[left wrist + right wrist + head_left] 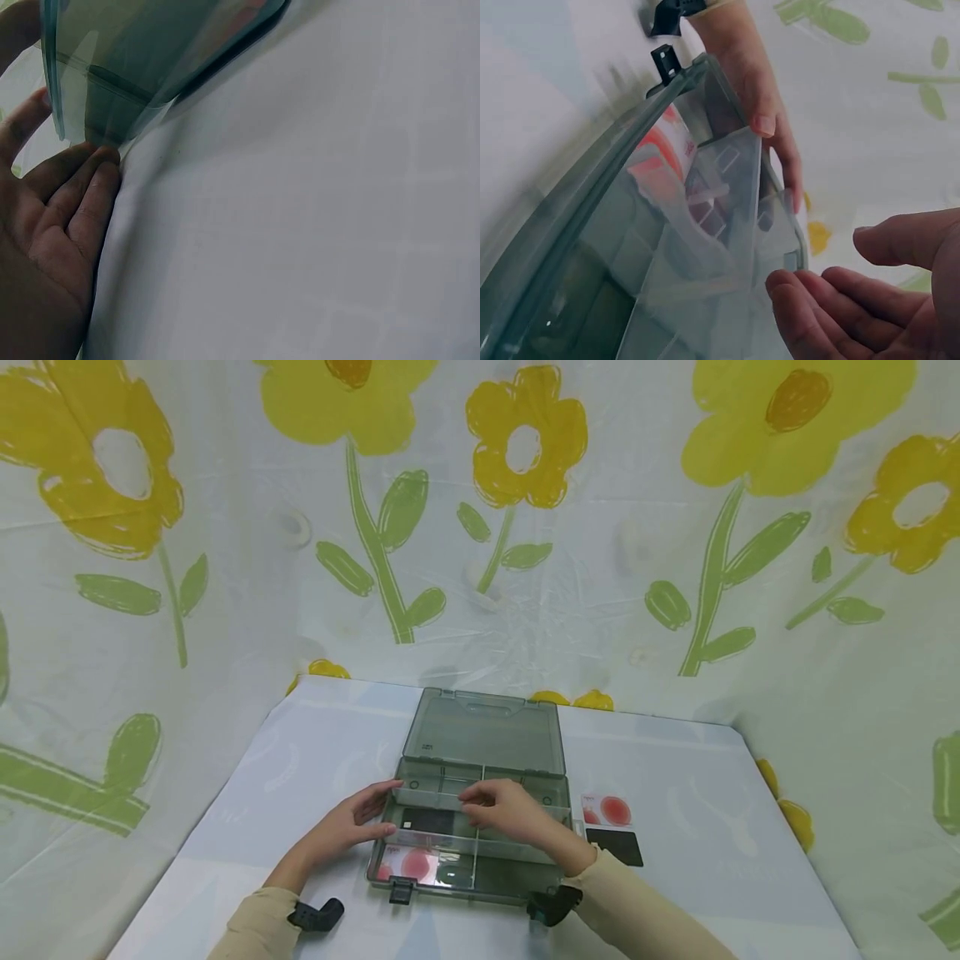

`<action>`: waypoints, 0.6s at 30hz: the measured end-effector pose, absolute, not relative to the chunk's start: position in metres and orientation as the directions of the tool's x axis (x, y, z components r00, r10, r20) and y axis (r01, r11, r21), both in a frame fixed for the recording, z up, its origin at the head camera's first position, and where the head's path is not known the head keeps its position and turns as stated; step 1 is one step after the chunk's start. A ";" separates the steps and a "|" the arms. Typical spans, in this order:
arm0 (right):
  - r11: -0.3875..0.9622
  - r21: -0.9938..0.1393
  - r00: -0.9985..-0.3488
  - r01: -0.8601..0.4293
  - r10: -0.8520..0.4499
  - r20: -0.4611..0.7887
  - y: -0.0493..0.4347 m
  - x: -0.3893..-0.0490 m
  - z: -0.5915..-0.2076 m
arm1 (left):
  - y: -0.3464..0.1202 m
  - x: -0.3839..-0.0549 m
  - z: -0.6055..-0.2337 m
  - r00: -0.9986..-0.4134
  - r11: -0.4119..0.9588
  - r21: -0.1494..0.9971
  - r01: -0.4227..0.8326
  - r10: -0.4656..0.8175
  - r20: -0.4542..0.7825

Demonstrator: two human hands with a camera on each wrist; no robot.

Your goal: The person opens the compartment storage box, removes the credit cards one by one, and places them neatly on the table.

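A grey see-through compartment box (517, 881) lies on the table, its lid (487, 731) swung back away from me. My left hand (348, 820) rests at the box's left side, thumb and fingers spread along the wall; the right wrist view shows its thumb by a clear divider (742, 180). Over the middle compartments hovers my right hand (506, 810), fingers loosely bent; nothing lies between its thumb and fingers in the right wrist view. A black card (433, 820) is in the middle left compartment. In the front left one sits a white card with red circles (408, 864).
To the right of the box, another white card with red circles (606, 811) lies above a black card (615, 846). Black latches (401, 891) stick out at the box's front edge. A flowered curtain (585, 577) surrounds the white table (697, 860).
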State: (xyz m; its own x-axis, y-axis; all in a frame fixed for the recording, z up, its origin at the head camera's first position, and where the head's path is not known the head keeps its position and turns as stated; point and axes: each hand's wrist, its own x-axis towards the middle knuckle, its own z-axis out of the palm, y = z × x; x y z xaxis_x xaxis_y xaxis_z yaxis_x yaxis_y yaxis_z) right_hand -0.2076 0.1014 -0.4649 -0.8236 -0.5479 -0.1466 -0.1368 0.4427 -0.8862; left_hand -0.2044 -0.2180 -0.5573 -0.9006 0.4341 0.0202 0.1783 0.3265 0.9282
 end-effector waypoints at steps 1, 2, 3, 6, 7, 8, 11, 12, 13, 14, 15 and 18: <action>0.447 -0.883 -0.819 -0.140 -0.553 -0.150 0.099 -0.208 -0.465 | -0.218 -0.204 -0.557 -0.901 0.327 0.928 0.177 0.433 0.019; 0.456 -0.878 -0.816 -0.142 -0.556 -0.157 0.097 -0.208 -0.464 | -0.218 -0.204 -0.557 -0.902 0.324 0.930 0.173 0.432 0.017; 0.464 -0.874 -0.813 -0.144 -0.559 -0.163 0.095 -0.209 -0.464 | -0.218 -0.204 -0.557 -0.901 0.322 0.931 0.170 0.433 0.015; 0.495 -0.853 -0.806 -0.163 -0.566 -0.175 0.089 -0.211 -0.462 | -0.217 -0.204 -0.556 -0.901 0.312 0.936 0.163 0.435 0.012; 0.512 -0.841 -0.806 -0.174 -0.565 -0.177 0.086 -0.212 -0.462 | -0.217 -0.204 -0.556 -0.899 0.310 0.936 0.168 0.438 0.016; 0.530 -0.829 -0.806 -0.182 -0.562 -0.183 0.084 -0.213 -0.461 | -0.217 -0.204 -0.556 -0.899 0.309 0.937 0.165 0.438 0.013; 0.586 -0.783 -0.804 -0.210 -0.559 -0.202 0.077 -0.218 -0.460 | -0.218 -0.204 -0.555 -0.902 0.316 0.938 0.143 0.431 -0.007; 0.605 -0.766 -0.803 -0.218 -0.558 -0.212 0.075 -0.219 -0.460 | -0.218 -0.204 -0.555 -0.902 0.322 0.935 0.146 0.432 -0.008; 0.620 -0.754 -0.800 -0.218 -0.556 -0.226 0.072 -0.219 -0.459 | -0.218 -0.204 -0.554 -0.903 0.324 0.936 0.137 0.429 -0.016; 0.636 -0.738 -0.796 -0.223 -0.557 -0.239 0.070 -0.220 -0.459 | -0.218 -0.204 -0.554 -0.904 0.326 0.936 0.131 0.427 -0.023; 0.650 -0.725 -0.791 -0.228 -0.558 -0.252 0.068 -0.221 -0.459 | -0.218 -0.204 -0.554 -0.905 0.327 0.936 0.126 0.425 -0.027; 0.692 -0.675 -0.783 -0.255 -0.558 -0.277 0.062 -0.222 -0.458 | -0.218 -0.204 -0.555 -0.900 0.326 0.933 0.150 0.435 -0.007</action>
State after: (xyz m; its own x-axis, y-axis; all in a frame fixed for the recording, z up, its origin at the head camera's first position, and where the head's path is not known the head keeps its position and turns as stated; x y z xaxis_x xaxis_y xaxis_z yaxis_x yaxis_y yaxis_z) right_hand -0.2219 0.0618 -0.4582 -0.7827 -0.5575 -0.2767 -0.2546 0.6924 -0.6751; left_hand -0.2038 -0.2185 -0.5554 -0.9004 0.4350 -0.0069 0.1504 0.3261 0.9333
